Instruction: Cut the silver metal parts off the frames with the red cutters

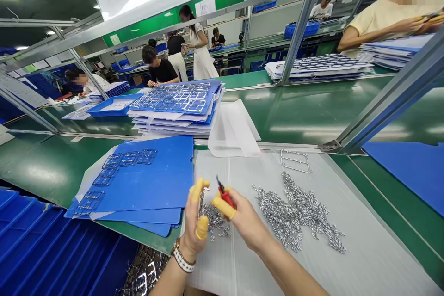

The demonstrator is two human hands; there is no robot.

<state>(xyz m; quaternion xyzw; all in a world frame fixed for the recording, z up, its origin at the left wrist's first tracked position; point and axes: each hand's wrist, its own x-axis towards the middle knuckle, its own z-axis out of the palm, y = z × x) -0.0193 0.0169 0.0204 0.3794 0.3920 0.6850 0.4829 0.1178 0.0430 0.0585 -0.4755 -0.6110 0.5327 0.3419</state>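
My left hand (194, 215), with yellow finger cots on its fingertips, is closed on a small shiny metallic frame (202, 201) seen nearly edge-on and partly hidden. Closed around red-handled cutting pliers (226, 196) is my right hand (239, 215), their dark tip pointing up and left toward the left hand. Beneath the hands lies a small pile of shiny silver pieces (217, 221) on a whitish sheet (249, 268). To the right spreads a larger heap of similar pieces (298, 212), and a bare silver frame (294, 161) rests behind it.
Several frames (129, 158) lie on a blue sheet (163, 180) at left. Behind stands a stack of sheets (173, 122) topped with shiny frames. Blue trays (41, 245) fill the lower left. A metal post (391, 88) slants at right. Other people work across the benches.
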